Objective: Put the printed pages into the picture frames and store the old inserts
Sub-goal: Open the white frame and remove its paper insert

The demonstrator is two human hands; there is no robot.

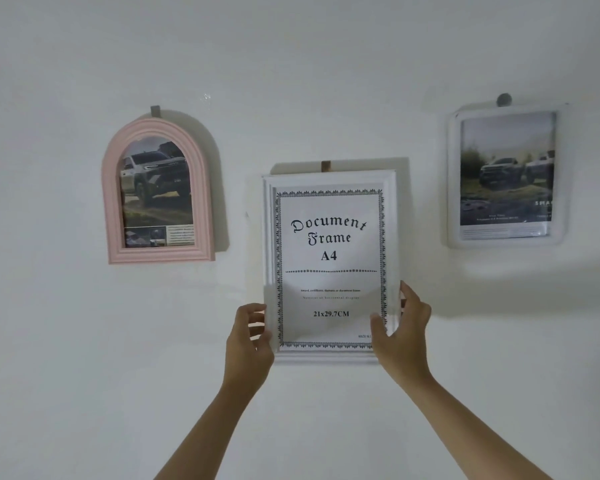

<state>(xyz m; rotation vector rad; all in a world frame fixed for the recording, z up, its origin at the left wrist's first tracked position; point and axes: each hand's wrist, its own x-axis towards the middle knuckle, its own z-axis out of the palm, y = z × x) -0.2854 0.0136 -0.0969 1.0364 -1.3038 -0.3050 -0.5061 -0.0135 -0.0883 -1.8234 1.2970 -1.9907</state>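
Both hands grip the white document frame against the white wall: left hand fingers curl round its lower left edge, right hand round the lower right. A pink arched frame hangs above-left of the fingers, a clear frame above-right.

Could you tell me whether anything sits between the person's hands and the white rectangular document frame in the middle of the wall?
Nothing visible does. The left hand already grips the lower left edge of the white rectangular document frame, and the right hand grips its lower right corner. The pink arched frame and the clear rounded frame hang well to either side.
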